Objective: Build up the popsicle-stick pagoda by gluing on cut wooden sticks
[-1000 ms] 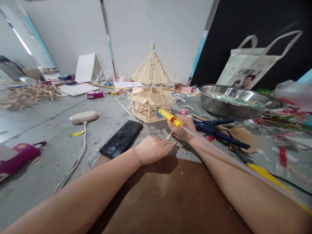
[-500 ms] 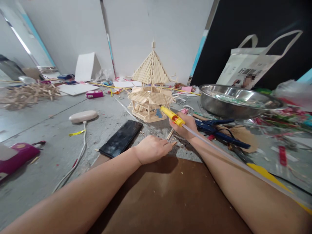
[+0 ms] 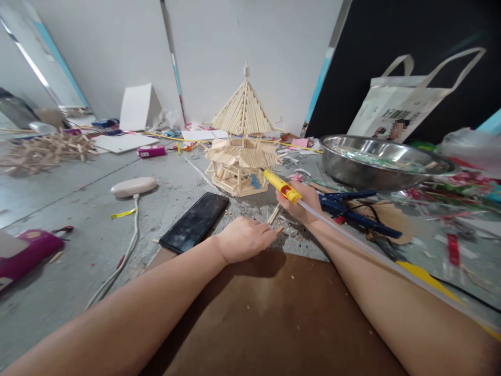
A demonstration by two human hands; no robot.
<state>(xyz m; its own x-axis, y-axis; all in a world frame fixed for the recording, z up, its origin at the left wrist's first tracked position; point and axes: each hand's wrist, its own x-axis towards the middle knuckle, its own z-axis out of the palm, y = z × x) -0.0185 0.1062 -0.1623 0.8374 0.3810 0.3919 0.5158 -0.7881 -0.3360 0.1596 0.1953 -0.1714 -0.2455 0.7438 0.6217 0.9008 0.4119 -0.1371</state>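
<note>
Two roof tiers standing on the stick pavilion (image 3: 243, 122), which sits upright mid-bench (image 3: 94, 224), on the far side of both hands. Upper roof looks closed on the faces I can see, slats packed tight up to the finial (image 3: 246, 70). Lower roof (image 3: 254, 157) is slatted too, edge a bit ragged. Base frame and posts are in; sides below the lower roof are open, with a blue piece (image 3: 255, 181) showing inside. Few ends jut out right of the upper roof, can't tell if trimmed or meant. Rear faces hidden. My read: main structure is up, so what's left is likely small stick-and-glue detail, not framing. Right hand (image 3: 300, 202): grip wrapped around the yellow glue gun (image 3: 281, 186), nozzle up at the pavilion's lower right; contact can't be told. Left hand (image 3: 247, 241): grip closed, low and near, short stick (image 3: 279, 230) poking out at the fingertips, apparently pinched. That one looks unattached. Another loose stick (image 3: 274, 214) lies just beyond it, between the hands. More stock: stick pile (image 3: 50, 150), far left. Phone (image 3: 194, 222) just left of the work, blue-handled tool (image 3: 352, 211) to the right.
</note>
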